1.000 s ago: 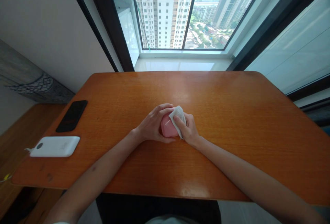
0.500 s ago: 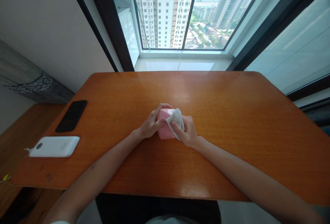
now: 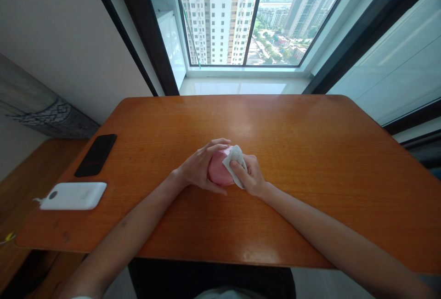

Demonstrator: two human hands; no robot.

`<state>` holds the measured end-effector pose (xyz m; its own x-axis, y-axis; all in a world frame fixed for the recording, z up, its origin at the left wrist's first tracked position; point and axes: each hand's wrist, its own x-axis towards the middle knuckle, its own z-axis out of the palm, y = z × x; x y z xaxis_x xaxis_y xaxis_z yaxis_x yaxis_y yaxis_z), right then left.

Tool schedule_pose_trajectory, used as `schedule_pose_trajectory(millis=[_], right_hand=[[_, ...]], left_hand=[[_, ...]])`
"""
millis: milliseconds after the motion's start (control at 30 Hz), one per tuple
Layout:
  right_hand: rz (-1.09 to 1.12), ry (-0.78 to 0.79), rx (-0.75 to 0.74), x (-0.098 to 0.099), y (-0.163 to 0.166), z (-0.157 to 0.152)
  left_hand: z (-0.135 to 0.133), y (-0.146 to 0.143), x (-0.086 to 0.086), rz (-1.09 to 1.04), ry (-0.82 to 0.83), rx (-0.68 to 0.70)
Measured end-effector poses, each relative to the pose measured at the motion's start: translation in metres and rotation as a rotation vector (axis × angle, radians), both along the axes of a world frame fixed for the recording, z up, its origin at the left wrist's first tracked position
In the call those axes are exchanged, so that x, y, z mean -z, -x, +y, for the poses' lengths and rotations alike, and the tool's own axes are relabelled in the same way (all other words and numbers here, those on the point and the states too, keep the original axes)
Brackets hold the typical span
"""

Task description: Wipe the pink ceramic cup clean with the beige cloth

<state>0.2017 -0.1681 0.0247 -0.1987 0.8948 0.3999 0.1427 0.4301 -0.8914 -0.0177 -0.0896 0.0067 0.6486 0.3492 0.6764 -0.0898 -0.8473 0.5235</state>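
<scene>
A small pink object point(image 3: 217, 170), glossy and somewhat blurred, is between my two hands just over the middle of the table; its exact kind I cannot make out. My left hand point(image 3: 203, 166) curves around its left side, fingers over the far top edge and thumb stretched along the near side. In my right hand point(image 3: 252, 177) a pale grey-white cloth point(image 3: 235, 163) is pinched and pressed against the right side of the pink object. The cloth and fingers hide that side.
On the left part of the wooden table point(image 3: 310, 152) lie a black phone point(image 3: 95, 155) and a white rounded device point(image 3: 73, 196) with a cable. A wooden bench point(image 3: 20, 175) stands at the left. Beyond the far edge is a window point(image 3: 253, 23).
My left hand has shifted its hold, its thumb moving from the front face to below the pink object. The pink object has turned and looks rounder. My right hand with the cloth has barely moved.
</scene>
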Motion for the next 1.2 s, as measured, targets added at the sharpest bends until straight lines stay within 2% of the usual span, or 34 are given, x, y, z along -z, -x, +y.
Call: schedule_pose_trajectory(millis=[267, 667, 800, 1067, 1200], right_hand=[[-0.021, -0.051, 0.048, 0.006, 0.001, 0.000], [-0.023, 0.028, 0.122, 0.004, 0.005, 0.003], [-0.025, 0.045, 0.103, 0.004, 0.004, 0.003], [-0.059, 0.035, -0.002, 0.000, 0.004, 0.000], [-0.110, 0.026, -0.014, 0.001, 0.004, 0.001]], left_hand=[[-0.009, -0.009, 0.004, -0.106, 0.007, -0.012], [-0.012, -0.013, 0.002, -0.120, 0.045, -0.056], [-0.013, -0.014, 0.001, -0.118, 0.207, -0.046], [-0.021, -0.019, -0.008, -0.127, 0.719, -0.048], [-0.020, -0.018, -0.012, -0.096, 0.854, 0.013]])
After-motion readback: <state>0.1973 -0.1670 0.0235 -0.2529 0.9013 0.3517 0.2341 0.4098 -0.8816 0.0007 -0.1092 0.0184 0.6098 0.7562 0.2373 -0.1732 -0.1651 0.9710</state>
